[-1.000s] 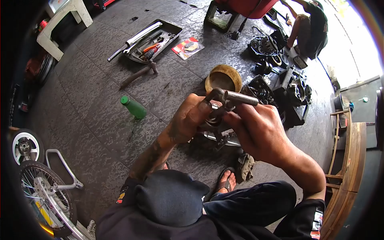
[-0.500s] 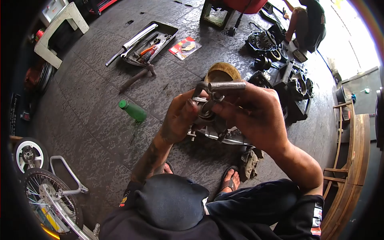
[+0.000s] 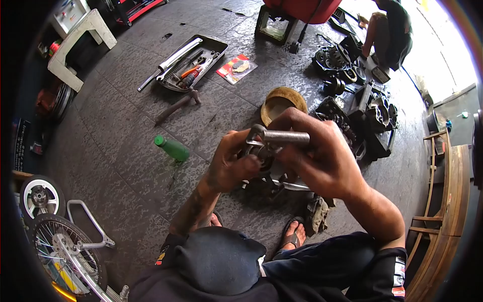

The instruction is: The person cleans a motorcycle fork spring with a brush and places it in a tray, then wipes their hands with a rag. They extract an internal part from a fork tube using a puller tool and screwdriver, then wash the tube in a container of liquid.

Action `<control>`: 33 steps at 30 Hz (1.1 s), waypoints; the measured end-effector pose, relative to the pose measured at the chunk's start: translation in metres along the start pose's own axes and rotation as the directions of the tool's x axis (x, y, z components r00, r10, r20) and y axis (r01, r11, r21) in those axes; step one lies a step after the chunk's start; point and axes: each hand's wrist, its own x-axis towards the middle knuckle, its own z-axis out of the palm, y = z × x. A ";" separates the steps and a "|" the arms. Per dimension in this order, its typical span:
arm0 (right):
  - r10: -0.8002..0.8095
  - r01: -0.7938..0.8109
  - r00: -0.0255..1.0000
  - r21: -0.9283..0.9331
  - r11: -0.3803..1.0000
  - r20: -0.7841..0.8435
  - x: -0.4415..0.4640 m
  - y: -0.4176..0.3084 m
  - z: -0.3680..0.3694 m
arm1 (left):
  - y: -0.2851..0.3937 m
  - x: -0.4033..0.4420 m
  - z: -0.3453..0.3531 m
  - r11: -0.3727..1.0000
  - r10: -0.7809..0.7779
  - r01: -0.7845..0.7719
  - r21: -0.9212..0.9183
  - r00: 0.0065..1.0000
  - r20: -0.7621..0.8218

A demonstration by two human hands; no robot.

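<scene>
Grey metal shows in the head view: the rod-ended part (image 3: 287, 137) is held above the floor (image 3: 121, 156), between left hand (image 3: 229, 165) and right hand (image 3: 327, 157), both grips clamped on it. If either loosens or twists unevenly, the part could slip and hit the floor.

A metal part (image 3: 287, 137) is sitting at the clock's centre, between left hand (image 3: 229, 163) and right hand (image 3: 329, 158); a bowl (image 3: 285, 92) is resting near twelve; a packet (image 3: 235, 70) is lying at eleven; tools (image 3: 188, 76) are lying in a tray (image 3: 215, 43) between ten and eleven — a hammer (image 3: 176, 106) lying nearer; a bottle (image 3: 174, 149) is resting at nine — a rag (image 3: 318, 214) at five.
</scene>
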 end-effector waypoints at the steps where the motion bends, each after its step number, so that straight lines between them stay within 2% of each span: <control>1: -0.027 0.027 1.000 -0.007 1.000 0.001 -0.001 -0.001 0.001 | 0.002 0.001 -0.003 1.000 -0.003 0.003 0.005 1.000 0.025; 3: -0.107 0.107 0.994 -0.040 0.993 -0.002 -0.002 -0.002 0.004 | 0.006 0.002 -0.008 1.000 -0.010 0.008 0.016 0.997 0.074; 4: -0.018 0.018 1.000 -0.075 0.997 0.007 -0.004 -0.008 0.003 | 0.008 0.001 -0.010 0.998 -0.053 0.057 -0.032 0.992 0.113; 5: 0.070 -0.067 0.997 -0.109 0.992 0.019 -0.005 -0.010 0.003 | 0.011 0.002 -0.005 0.998 -0.027 0.031 -0.061 0.997 0.074; 6: -0.044 0.039 0.999 -0.166 0.985 -0.026 -0.008 -0.005 0.009 | 0.014 0.002 -0.001 0.996 -0.001 0.004 -0.088 0.999 0.036; 7: -0.063 0.062 0.998 -0.149 0.987 -0.003 -0.008 -0.005 0.013 | 0.017 0.003 0.004 0.993 0.026 -0.026 -0.112 1.000 -0.003; 9: -0.064 0.042 0.995 -0.267 0.963 -0.076 -0.009 -0.006 0.018 | 0.026 0.003 0.001 0.983 -0.134 0.139 -0.119 0.990 0.050; 10: -0.059 0.042 0.997 -0.293 0.955 -0.048 -0.011 -0.002 0.016 | 0.028 0.004 -0.001 0.973 -0.184 0.192 -0.126 0.980 0.073; 11: -0.066 0.053 0.997 -0.288 0.956 -0.037 -0.011 -0.004 0.018 | 0.028 0.003 -0.001 0.975 -0.181 0.187 -0.119 0.982 0.060; 13: -0.007 0.013 1.000 -0.369 0.929 0.019 -0.013 -0.007 0.020 | 0.027 0.004 -0.001 0.963 -0.185 0.207 -0.172 0.973 0.138; 14: -0.099 0.112 0.994 -0.416 0.902 0.052 -0.015 0.000 0.019 | 0.026 0.004 0.001 0.971 -0.169 0.187 -0.149 0.977 0.127; 17: -0.106 0.119 0.993 -0.442 0.889 0.053 -0.019 0.003 0.018 | 0.022 -0.001 -0.001 0.986 -0.145 0.148 -0.071 0.988 0.044; 18: 0.051 -0.033 0.998 -0.422 0.906 0.029 -0.019 -0.005 0.016 | 0.020 -0.003 -0.005 0.986 -0.141 0.144 -0.078 0.989 0.049; 19: 0.060 -0.045 0.998 -0.430 0.902 0.022 -0.020 -0.005 0.014 | 0.018 -0.008 -0.011 0.986 -0.161 0.161 -0.048 0.987 0.000; 20: 0.066 -0.072 0.997 -0.363 0.929 -0.029 -0.020 -0.003 0.011 | 0.015 -0.012 -0.017 0.983 -0.184 0.183 -0.019 0.982 -0.047; 21: 0.069 -0.090 0.994 -0.295 0.951 -0.082 -0.019 -0.002 0.008 | 0.010 -0.014 -0.023 0.983 -0.184 0.183 -0.029 0.982 -0.033; 22: 0.105 -0.128 0.981 -0.143 0.981 -0.160 -0.018 0.001 0.010 | 0.005 -0.015 -0.028 0.985 -0.141 0.142 -0.102 0.990 0.016; 23: 0.107 -0.134 0.980 -0.152 0.979 -0.169 -0.013 0.000 0.011 | 0.001 -0.017 -0.027 0.983 -0.127 0.128 -0.130 0.992 0.021; 25: 0.061 -0.071 0.995 -0.136 0.988 -0.077 -0.003 -0.004 0.014 | 0.002 -0.014 -0.022 0.977 -0.097 0.102 -0.185 0.995 0.032; 27: 0.010 -0.016 0.996 -0.074 0.997 -0.085 0.003 -0.007 0.017 | 0.007 -0.012 -0.015 0.992 -0.036 0.037 -0.121 0.999 0.016; 29: -0.140 0.143 0.990 -0.225 0.964 0.030 0.008 -0.016 0.014 | 0.012 -0.011 -0.014 0.996 -0.018 0.020 -0.090 1.000 0.025; 30: -0.063 0.092 0.992 -0.293 0.952 0.105 0.010 -0.023 0.010 | 0.018 -0.009 -0.014 0.992 -0.033 0.041 -0.122 0.997 0.068; 32: -0.045 0.079 0.989 -0.243 0.967 0.142 0.010 -0.023 0.011 | 0.022 -0.008 -0.016 0.989 -0.030 0.047 -0.140 0.993 0.118; 33: -0.026 0.059 0.986 -0.202 0.978 0.163 0.011 -0.022 0.011 | 0.021 -0.008 -0.015 0.990 -0.026 0.038 -0.133 0.995 0.095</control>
